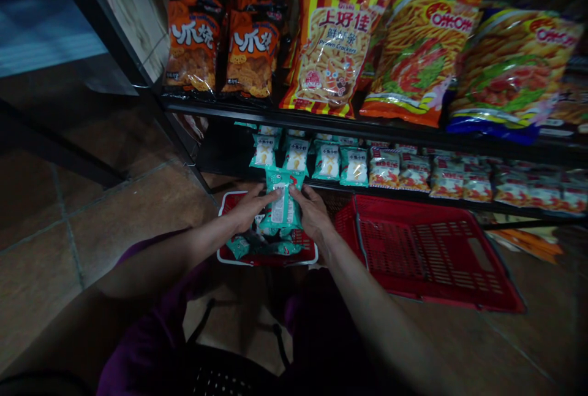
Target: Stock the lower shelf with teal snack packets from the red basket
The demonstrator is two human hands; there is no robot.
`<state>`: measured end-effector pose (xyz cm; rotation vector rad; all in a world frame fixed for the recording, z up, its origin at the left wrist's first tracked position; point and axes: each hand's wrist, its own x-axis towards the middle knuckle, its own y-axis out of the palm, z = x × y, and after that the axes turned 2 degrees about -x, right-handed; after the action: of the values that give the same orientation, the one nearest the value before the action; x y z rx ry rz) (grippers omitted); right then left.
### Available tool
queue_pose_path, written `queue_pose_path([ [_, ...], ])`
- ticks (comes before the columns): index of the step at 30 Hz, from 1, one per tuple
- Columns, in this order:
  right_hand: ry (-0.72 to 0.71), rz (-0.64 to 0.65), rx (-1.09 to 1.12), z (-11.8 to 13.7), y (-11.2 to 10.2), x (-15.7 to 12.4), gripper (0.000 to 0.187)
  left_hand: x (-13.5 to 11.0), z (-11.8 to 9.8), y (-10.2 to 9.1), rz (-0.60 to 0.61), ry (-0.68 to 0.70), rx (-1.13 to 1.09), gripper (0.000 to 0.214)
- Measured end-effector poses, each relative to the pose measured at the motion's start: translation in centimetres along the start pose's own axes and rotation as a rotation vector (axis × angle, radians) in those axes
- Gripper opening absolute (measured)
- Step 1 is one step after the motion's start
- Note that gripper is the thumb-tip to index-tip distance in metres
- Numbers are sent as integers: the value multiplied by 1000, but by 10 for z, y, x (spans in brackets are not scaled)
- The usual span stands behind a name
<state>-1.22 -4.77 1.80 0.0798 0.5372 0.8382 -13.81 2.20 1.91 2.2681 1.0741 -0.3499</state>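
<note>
Between my two hands is a teal snack bag [283,206], its printed back turned toward me. My left hand [251,207] grips its left side, the thumb lying across the front. On the right side my right hand [312,209] holds it the same way, thumb on the bag. Below it stands a red shopping basket [222,252] with a white rim, and several more teal bags [239,246] lie inside. Just beyond my hands, small teal snack bags [328,162] stand in a row on the lower shelf.
To the right, a second red basket [436,252] lies on the tiled floor. White-and-orange bags [416,172] line the lower shelf's right part. Larger orange bags [250,56], prawn cracker bags [333,56] and noodle-pictured bags [418,59] fill the upper shelf [257,111]. A black shelf post [151,99] rises at left.
</note>
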Motion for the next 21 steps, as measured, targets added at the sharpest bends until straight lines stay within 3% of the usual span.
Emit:
queue_pose_path([
  [3,-26,-4,-69,0,-1,-1,46,-1,6,1,46,-2,1,51],
  [11,64,160,-1,4,-4,-2,43,1,1,0,-28,-5,-24,55],
  [16,27,85,-23,2,-3,-2,36,1,4,0,-50,31,28,55],
  [21,26,10,41,1,-3,0,31,3,6,-1,-17,-16,-22,47],
])
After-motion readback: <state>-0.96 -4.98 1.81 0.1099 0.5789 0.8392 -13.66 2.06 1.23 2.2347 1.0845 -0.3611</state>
